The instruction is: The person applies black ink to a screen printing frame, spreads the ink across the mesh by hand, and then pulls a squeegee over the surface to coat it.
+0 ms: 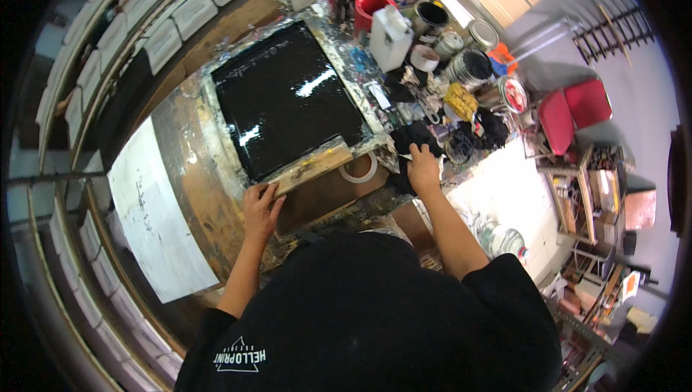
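A screen-printing frame point(225, 129) lies on the stained work table, its mesh covered with wet, glossy black ink point(277, 103). Along its near edge rests a wooden bar point(317, 164) with yellow smears. My left hand point(261, 210) is at the left end of this bar, thumb and fingers curled round the corner. To the right of the frame, my right hand point(424, 171) closes on a crumpled black cloth point(414, 135); its fingertips are partly hidden in the dark folds. Between my hands sits a white ring-shaped roll of tape point(359, 180).
Beyond my right hand crowd a white plastic jug point(391, 40), a red pot point(373, 4), several ink cans and a yellow sponge-like block point(461, 101). A white sheet point(162, 219) covers the table's left. Racks flank the left; a red chair point(573, 114) stands right.
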Motion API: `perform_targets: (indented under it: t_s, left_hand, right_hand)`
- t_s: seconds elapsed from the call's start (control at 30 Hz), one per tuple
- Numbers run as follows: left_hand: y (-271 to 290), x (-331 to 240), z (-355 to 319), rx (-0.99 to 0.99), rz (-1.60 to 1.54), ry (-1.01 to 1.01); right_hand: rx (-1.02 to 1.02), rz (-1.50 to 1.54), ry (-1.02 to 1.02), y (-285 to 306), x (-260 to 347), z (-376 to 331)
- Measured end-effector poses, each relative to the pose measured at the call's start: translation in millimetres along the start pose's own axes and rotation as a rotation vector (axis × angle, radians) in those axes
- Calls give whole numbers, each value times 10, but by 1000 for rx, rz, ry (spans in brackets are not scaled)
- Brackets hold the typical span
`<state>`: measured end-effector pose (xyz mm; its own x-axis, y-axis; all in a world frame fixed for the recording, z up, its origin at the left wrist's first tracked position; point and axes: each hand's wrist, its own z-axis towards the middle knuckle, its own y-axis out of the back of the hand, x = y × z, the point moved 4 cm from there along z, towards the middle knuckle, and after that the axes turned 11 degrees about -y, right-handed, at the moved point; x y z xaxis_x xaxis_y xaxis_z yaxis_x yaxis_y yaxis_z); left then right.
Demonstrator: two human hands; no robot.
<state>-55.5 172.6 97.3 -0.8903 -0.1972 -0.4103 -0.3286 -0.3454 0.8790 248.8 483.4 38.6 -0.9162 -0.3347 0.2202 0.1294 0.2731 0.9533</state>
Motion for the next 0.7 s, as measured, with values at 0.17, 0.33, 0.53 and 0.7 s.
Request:
perform_targets:
  t_s: [0.17, 0.33, 0.53, 0.7]
  left_hand:
    - [34, 37, 2, 28, -29, 15]
    - [87, 29, -13, -5, -34, 3]
    - [57, 45, -14, 11, -12, 6]
    - [88, 70, -66, -31, -38, -13]
  right_hand:
    - [223, 88, 29, 61, -215, 91]
    - [112, 247, 137, 103, -405, -161]
    - [125, -115, 199, 99, -174, 138]
    - [234, -298, 39, 632, 362, -47]
